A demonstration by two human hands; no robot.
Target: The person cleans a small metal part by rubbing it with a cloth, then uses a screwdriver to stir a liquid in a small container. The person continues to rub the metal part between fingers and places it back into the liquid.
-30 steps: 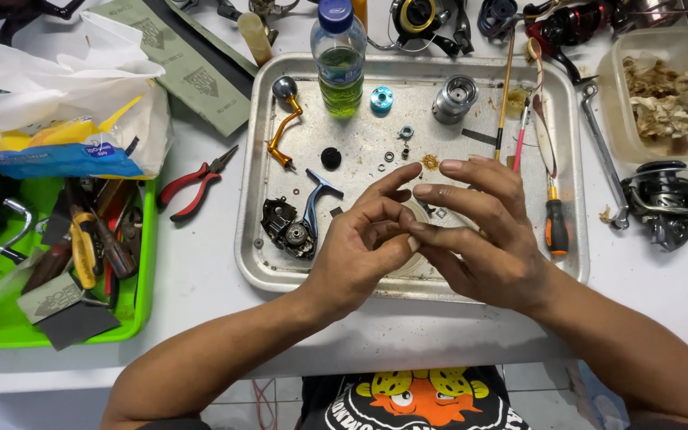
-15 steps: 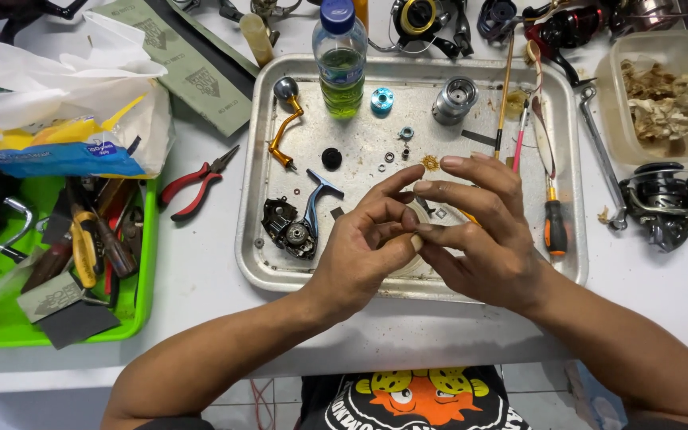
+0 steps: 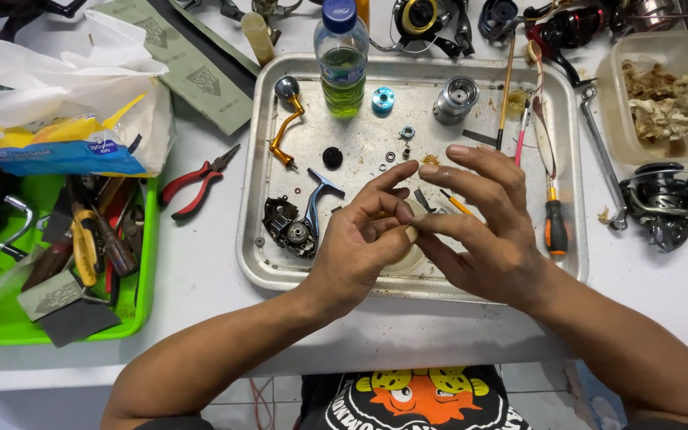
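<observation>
Landmark: a shallow metal tray lying on a white desk, seen from above.
Left hand: the left hand hovers over the tray's near edge, fingers curled, thumb and forefinger pinched together at a small pale part.
Right hand: the right hand meets it from the other side, its fingertips closing on the same small part; the remaining fingers fan out over the tray.
Small part: held between both hands above the near middle of the tray; too small to tell its shape.
On the tray: a dark reel body with a blue-grey arm sits just beside the left hand; a gold crank handle, a green-filled plastic bottle, a silver spool and a blue ring lie toward the far edge; an orange-handled screwdriver lies at the right side.
Left of the tray: red pliers on the desk, then a green bin of tools.
Right of the tray: a wrench and a black fishing reel.
</observation>
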